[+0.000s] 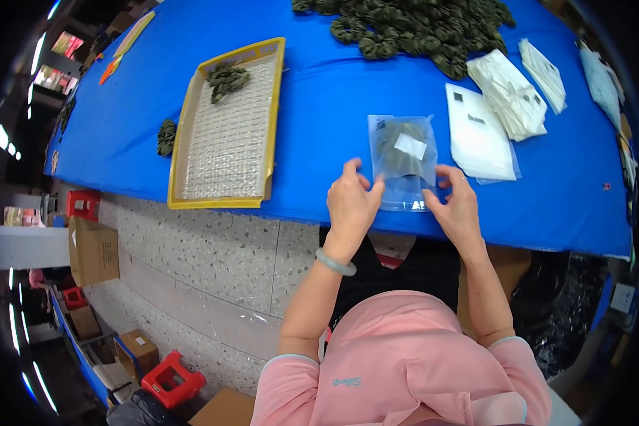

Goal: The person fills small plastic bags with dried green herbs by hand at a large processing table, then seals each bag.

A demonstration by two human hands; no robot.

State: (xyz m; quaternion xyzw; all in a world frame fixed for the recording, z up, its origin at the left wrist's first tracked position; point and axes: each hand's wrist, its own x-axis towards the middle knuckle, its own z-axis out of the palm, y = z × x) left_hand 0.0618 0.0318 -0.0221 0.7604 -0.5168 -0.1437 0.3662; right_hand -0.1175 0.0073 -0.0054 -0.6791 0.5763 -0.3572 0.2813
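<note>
A clear plastic bag (405,186) lies flat on the blue-covered table in front of me, with a dark green, bunched fabric piece inside and a white label (410,146) showing. My left hand (353,202) is at the bag's left edge, fingers apart, thumb tip against the plastic. On the opposite side, my right hand (459,207) has its thumb at the lower right edge and its fingers spread. Neither hand is wrapped round the bag. Right of it rest flat, frosted bags (476,138) with dark print.
A large heap of dark green fabric rings (419,28) lies at the back. More white bags (508,92) are stacked at right. To the left stands a yellow-rimmed tray (271,142) with one green bunch (227,79) inside; another bunch (166,137) lies beside it. Red stools (172,380) stand on the floor.
</note>
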